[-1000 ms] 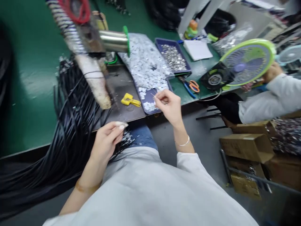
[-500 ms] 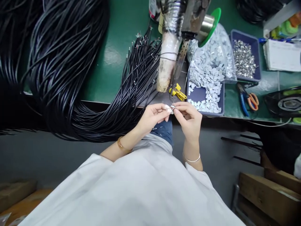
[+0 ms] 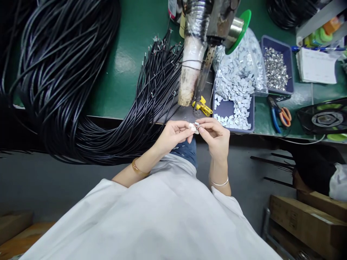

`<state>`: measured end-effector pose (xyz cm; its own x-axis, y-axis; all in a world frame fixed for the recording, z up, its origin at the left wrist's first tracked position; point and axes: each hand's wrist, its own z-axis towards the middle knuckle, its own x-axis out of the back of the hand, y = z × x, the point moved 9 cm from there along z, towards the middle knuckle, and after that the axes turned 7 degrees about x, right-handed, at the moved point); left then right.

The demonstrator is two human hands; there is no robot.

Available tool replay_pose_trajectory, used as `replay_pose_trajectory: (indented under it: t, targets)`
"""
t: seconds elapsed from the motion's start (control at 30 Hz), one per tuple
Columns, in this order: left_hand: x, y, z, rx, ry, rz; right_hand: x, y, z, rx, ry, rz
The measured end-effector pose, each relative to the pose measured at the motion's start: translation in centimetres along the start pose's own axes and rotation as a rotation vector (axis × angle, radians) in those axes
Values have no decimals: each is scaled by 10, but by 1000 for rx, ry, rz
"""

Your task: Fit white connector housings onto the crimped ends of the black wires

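Observation:
My left hand [image 3: 175,136] and my right hand [image 3: 216,139] meet just off the table's front edge, both with fingers pinched together. Between their fingertips is a small whitish piece [image 3: 196,131], partly covered by the fingers and too small to name. White coverings [image 3: 192,127] wrap fingertips of the left hand. Beyond the hands lies a small yellow tool [image 3: 202,106]. Close to the right hand stands a blue-grey bin [image 3: 252,121] holding many small pale square pieces [image 3: 241,108].
Black cables [image 3: 114,135] hang over the edge at left. Above the hands reaches a white, stained nozzle [image 3: 188,76], beside a spool with a green flange [image 3: 245,30]. A bin of metal parts [image 3: 276,68], cutters [image 3: 280,115] and a black fan [image 3: 325,117] sit at right.
The view has shifted slightly, so the table's things sit a little further left. My hands stay together in the same pinch, with fingertips slightly moved around the small piece.

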<state>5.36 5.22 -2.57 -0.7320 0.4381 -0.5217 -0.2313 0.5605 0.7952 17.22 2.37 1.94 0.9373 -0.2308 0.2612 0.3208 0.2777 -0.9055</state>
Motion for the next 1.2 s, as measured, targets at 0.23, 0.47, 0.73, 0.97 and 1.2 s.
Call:
replay_pose_trajectory:
  t: [0.23, 0.47, 0.73, 0.97, 1.2]
  targets:
    - [-5, -3, -1, 80, -94, 23, 0, -25, -1, 178, -47, -177]
    - [-5, -6, 0, 87, -106, -31, 0, -14, 0, 55, -19, -26]
    - [4, 6, 0, -72, -24, 54, -7, 17, 0, -87, -10, 237]
    - [18, 23, -4, -260, 180, 149, -2, -4, -2, 17, 65, -10]
    - [12, 22, -9, -303, 228, 146, -6, 4, -1, -14, 98, 113]
